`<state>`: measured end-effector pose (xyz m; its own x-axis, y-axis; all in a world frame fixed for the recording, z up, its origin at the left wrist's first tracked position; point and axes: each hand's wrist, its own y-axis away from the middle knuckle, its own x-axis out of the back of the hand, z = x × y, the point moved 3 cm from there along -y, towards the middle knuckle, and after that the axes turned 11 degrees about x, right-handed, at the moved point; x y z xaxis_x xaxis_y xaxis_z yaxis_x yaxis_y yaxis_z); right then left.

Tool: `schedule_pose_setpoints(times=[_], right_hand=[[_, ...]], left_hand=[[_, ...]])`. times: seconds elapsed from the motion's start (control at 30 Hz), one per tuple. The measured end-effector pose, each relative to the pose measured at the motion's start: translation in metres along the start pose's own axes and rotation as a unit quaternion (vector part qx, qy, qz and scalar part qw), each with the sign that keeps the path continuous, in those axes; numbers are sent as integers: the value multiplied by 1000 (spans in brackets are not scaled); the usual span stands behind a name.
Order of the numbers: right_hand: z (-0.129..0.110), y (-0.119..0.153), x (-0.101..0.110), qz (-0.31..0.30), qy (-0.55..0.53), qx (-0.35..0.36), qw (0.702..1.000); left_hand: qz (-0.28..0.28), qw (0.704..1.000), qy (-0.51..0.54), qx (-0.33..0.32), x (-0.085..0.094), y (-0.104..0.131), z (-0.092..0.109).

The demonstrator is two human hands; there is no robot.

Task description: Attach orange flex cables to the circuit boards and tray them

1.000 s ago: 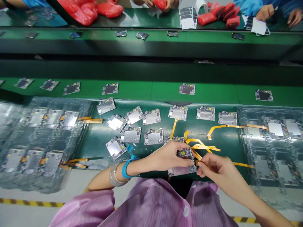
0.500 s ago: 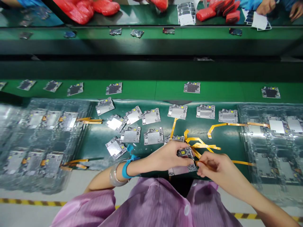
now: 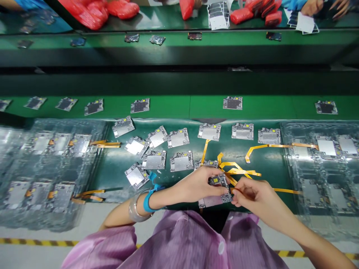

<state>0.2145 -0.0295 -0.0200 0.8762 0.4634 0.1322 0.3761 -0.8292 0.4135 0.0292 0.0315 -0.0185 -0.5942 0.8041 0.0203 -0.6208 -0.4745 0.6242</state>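
My left hand (image 3: pixel 203 183) grips a small circuit board (image 3: pixel 219 181) between thumb and fingers, close in front of my body. At that board's right edge, my right hand (image 3: pixel 251 194) pinches the end of an orange flex cable, mostly hidden by the fingers. Beneath the held board lies another circuit board (image 3: pixel 210 202) with a silver shield plate. Just beyond my hands, several loose orange flex cables (image 3: pixel 234 164) lie crossed over one another. A board (image 3: pixel 209 131) with one cable trailing from it rests farther back.
Several silver-plated boards (image 3: pixel 179 163) lie left of my hands on the green bench. Clear plastic trays with boards and cables stand at left (image 3: pixel 56 164) and right (image 3: pixel 305 168). Behind runs a green belt (image 3: pixel 165 106) carrying boards. Across it, a co-worker's hand (image 3: pixel 312 6) is near white sheets.
Boards on the near belt have shifted right, while those on the far belt have shifted slightly left. Both my hands stay almost in place at the held board.
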Motion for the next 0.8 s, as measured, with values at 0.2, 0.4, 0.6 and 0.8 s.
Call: schedule_pose_setpoints(times=[0.2, 0.4, 0.6, 0.8], right_hand=[[4, -1, 0, -6, -27, -12, 1000], [1, 0, 1, -32, 23, -15, 999], [3, -1, 0, -46, -23, -28, 998], [10, -1, -3, -16, -63, -9, 998]], left_hand=[[1, 1000, 4, 1, 0, 0, -2], [1, 1000, -8, -5, -3, 0, -3], [-9, 1000, 7, -16, -5, -2, -1], [-8, 1000, 30, -4, -5, -3, -1]])
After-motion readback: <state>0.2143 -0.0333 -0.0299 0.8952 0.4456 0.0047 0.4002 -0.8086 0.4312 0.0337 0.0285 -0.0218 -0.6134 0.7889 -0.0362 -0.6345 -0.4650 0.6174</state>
